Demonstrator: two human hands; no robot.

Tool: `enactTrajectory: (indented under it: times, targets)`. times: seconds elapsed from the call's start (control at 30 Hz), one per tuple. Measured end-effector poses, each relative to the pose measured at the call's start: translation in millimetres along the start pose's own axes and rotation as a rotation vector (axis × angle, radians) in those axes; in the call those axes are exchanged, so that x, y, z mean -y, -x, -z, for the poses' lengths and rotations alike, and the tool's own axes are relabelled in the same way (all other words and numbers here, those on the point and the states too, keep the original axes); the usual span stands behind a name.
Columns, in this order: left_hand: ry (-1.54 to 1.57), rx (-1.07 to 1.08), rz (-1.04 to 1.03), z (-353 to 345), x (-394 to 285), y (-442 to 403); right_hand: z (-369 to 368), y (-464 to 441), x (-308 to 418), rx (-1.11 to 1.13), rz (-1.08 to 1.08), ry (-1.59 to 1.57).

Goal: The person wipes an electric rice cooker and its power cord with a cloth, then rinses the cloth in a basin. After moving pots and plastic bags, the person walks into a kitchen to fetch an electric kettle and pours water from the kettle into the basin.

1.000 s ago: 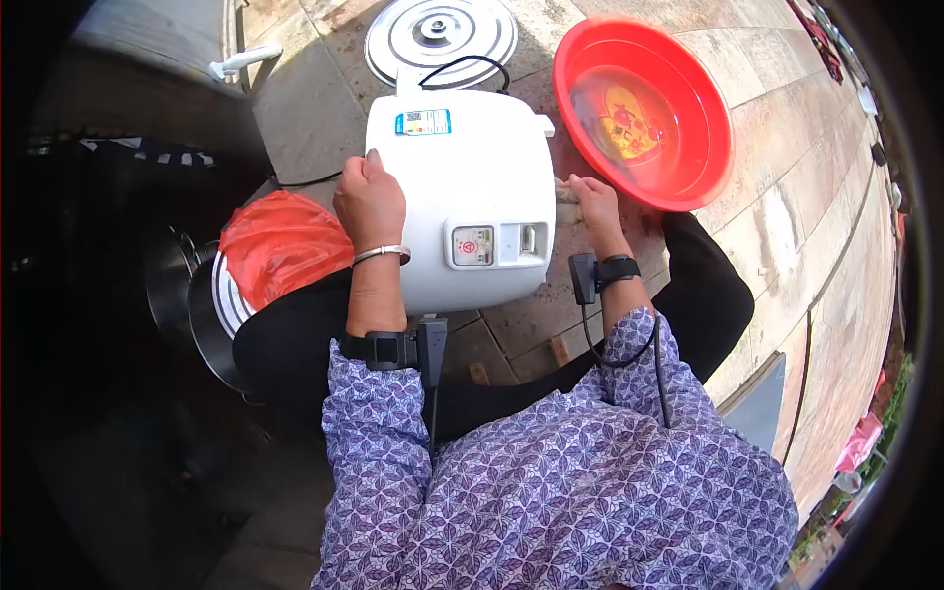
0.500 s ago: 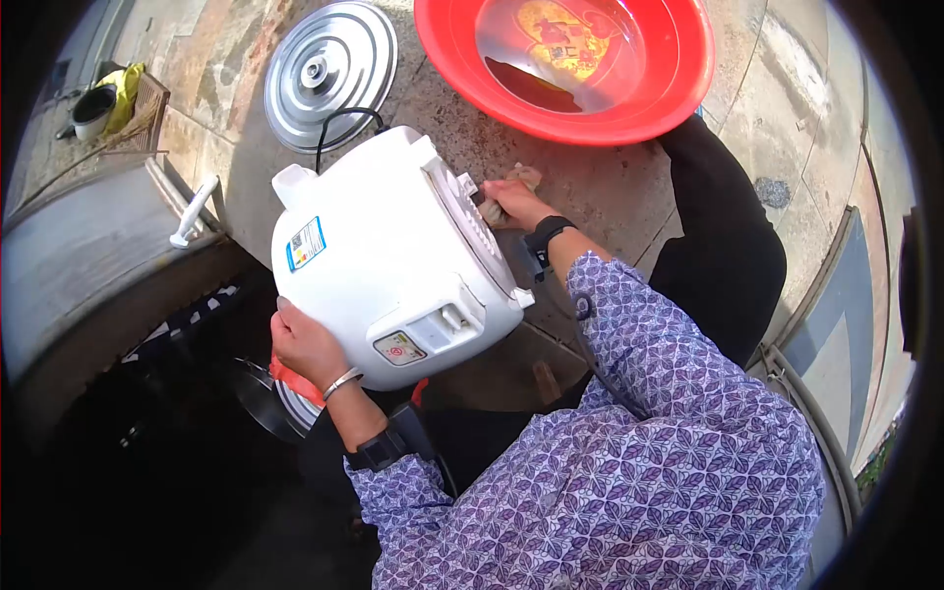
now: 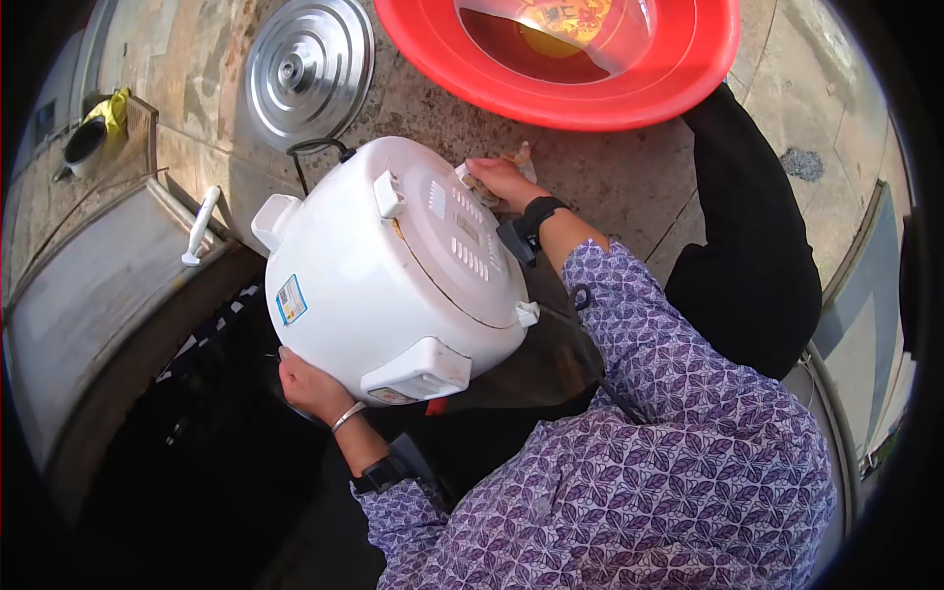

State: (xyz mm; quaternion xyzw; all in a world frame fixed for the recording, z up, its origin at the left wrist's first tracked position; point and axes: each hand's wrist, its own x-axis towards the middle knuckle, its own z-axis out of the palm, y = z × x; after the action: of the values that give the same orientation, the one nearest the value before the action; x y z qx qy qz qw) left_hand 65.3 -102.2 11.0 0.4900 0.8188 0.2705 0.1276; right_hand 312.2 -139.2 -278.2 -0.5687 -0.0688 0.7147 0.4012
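Note:
A white rice cooker (image 3: 359, 261) lies tilted in front of me, its vented base (image 3: 457, 231) turned up and to the right. With my left hand (image 3: 313, 385) I grip its lower left edge, some of the fingers hidden behind it. My right hand (image 3: 501, 184) is closed on a pale, crumpled cloth (image 3: 522, 162) at the far edge of the base. A black cord (image 3: 320, 146) comes out near the top of the cooker. Small white feet stick out around the base, and a blue-edged label (image 3: 291, 300) is on the side.
A round metal lid (image 3: 329, 74) lies on the paving at the upper left. Beyond my right hand stands a red basin (image 3: 580, 113) with water in it. At the far left are a white handle (image 3: 202, 226), a dark pot (image 3: 86, 146) and something yellow (image 3: 116, 113).
The rice cooker has turned so that more of its vented base faces up. My right hand has moved slightly up and left with the cloth. The left hand still grips the edge.

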Motion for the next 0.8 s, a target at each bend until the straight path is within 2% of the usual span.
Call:
enactTrajectory:
  times: [0.07,0.2,0.27,0.37,0.43,0.5,0.63,0.67,0.7,0.77,0.8]
  targets:
    - [-0.003,0.001,0.007,4.4,5.6,-1.7,-3.3,7.3,4.2,0.084,-0.073,-0.103]
    - [0.036,-0.018,0.032,11.5,27.3,-7.5,-14.4,-2.2,-8.2,0.245,0.023,-0.055]
    - [-0.011,-0.037,0.046,16.2,31.7,-10.1,-26.1,8.5,4.9,0.199,-0.068,-0.074]
    - [0.040,-0.057,0.035,19.3,43.2,-11.2,-27.3,19.0,18.7,0.215,-0.057,-0.044]
    - [0.110,-0.058,0.106,20.5,55.4,-19.5,-25.4,16.0,18.5,0.223,-0.036,0.004]
    - [0.262,0.007,0.080,22.4,74.3,-24.7,-25.6,19.2,13.1,0.127,-0.008,-0.065]
    - [0.490,0.106,0.130,15.1,68.0,-19.1,-15.6,50.4,53.0,0.022,0.053,-0.046]
    - [0.515,0.067,0.188,10.9,65.7,-15.1,-16.9,65.7,70.9,-0.060,0.053,-0.034]
    - [0.541,0.062,0.206,6.2,72.2,-15.2,-18.0,73.3,83.5,-0.066,0.063,-0.003]
    - [0.647,0.077,0.419,-9.7,94.8,-12.7,-14.7,82.6,102.3,-0.060,0.173,0.021]
    - [0.606,0.104,0.439,-20.8,110.0,-11.3,-2.5,79.8,106.7,-0.060,0.181,0.031]
